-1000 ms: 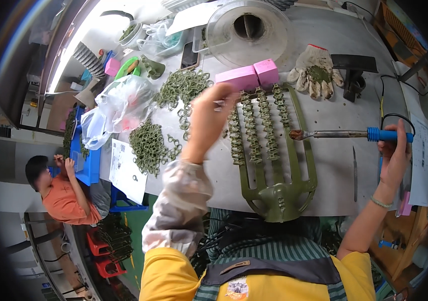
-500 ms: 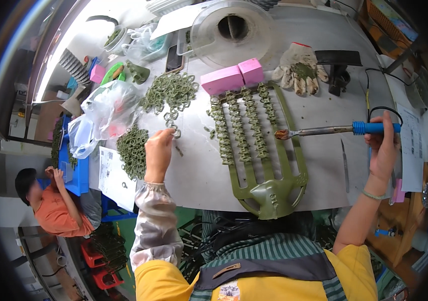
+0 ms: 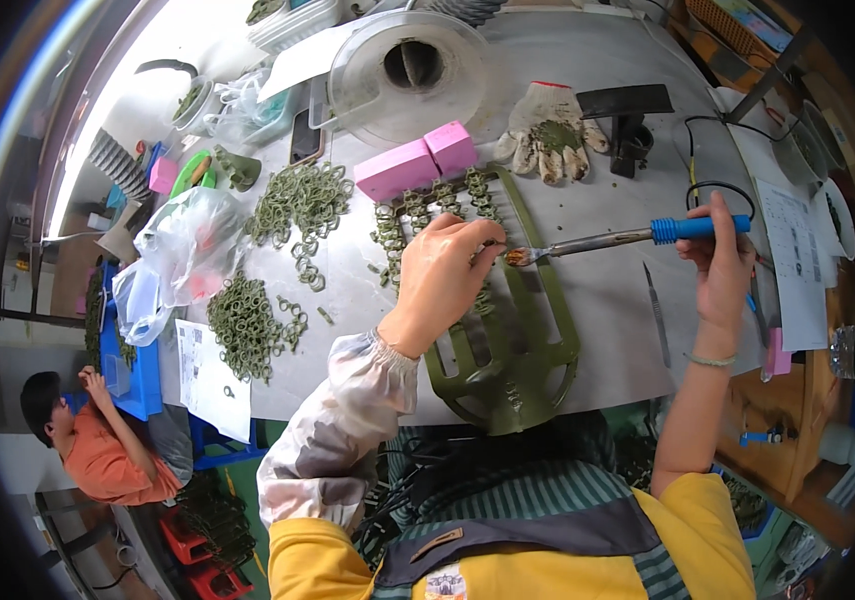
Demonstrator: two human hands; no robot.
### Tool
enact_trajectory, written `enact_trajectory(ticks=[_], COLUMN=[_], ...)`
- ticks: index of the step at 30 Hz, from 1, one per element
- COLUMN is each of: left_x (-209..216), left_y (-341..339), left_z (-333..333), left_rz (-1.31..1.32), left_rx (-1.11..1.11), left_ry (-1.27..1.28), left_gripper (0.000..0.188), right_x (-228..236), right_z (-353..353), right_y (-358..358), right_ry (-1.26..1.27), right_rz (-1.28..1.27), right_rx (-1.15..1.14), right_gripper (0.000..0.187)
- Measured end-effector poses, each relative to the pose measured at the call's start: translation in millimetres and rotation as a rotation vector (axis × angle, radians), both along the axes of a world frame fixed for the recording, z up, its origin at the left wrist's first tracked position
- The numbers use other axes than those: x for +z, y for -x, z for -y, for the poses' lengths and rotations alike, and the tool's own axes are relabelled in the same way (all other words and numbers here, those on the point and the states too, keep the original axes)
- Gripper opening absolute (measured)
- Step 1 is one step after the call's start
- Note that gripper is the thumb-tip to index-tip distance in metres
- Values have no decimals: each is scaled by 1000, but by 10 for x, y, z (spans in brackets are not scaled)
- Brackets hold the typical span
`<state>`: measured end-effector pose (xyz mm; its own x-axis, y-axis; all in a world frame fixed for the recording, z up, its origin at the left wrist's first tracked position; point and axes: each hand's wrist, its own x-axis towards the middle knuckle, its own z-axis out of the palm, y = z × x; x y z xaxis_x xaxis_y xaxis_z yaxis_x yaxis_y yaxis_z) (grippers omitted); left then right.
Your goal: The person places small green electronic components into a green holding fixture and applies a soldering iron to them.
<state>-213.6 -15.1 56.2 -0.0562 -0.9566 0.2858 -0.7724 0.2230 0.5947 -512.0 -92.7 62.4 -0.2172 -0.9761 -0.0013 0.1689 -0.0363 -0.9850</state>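
Observation:
My right hand [image 3: 720, 255] is closed around the blue handle of a soldering iron [image 3: 602, 240], whose metal shaft points left and ends in a browned tip. Close to that tip are the pinched fingertips of my left hand [image 3: 437, 280], with a small green ring mostly hidden between them. Both hands are over a flat green frame [image 3: 559, 310] with long parallel bars. Rows of small green rings [image 3: 482, 196] line the bars' far part, partly covered by my left hand. Two pink blocks [image 3: 402, 168] stand at the frame's far end.
Loose green rings lie in a far pile [image 3: 302, 200] and a nearer pile [image 3: 247, 325]. Plastic bags [image 3: 187, 240] are at the left. Beyond the frame are a clear round lid [image 3: 357, 80], a stained glove [image 3: 547, 130] and a black stand [image 3: 627, 130]. Tweezers [image 3: 656, 315] lie right. A co-worker [image 3: 112, 450] sits left.
My left hand has moved right from the ring piles to the iron's tip above the frame. My right hand still holds the iron. The whole view has shifted a little.

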Motion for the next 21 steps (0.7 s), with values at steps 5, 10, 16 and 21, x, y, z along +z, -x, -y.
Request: enact_trajectory(ticks=[5, 10, 16, 21], left_x=[-145, -193, -90, -40], left_y=[67, 21, -29, -751], left_z=[133, 158, 140, 25], left_rz=[216, 224, 243, -200], left_rx=[-34, -53, -110, 303], left_ry=[132, 160, 101, 83], left_gripper=[12, 11, 17, 15], right_x=[-88, -90, 56, 18], right_z=[46, 60, 39, 28], right_y=[-80, -101, 171, 283], right_ry=[-20, -25, -3, 9], right_rz=[38, 53, -8, 29], right_rx=[14, 52, -9, 9], right_gripper=[38, 37, 36, 33])
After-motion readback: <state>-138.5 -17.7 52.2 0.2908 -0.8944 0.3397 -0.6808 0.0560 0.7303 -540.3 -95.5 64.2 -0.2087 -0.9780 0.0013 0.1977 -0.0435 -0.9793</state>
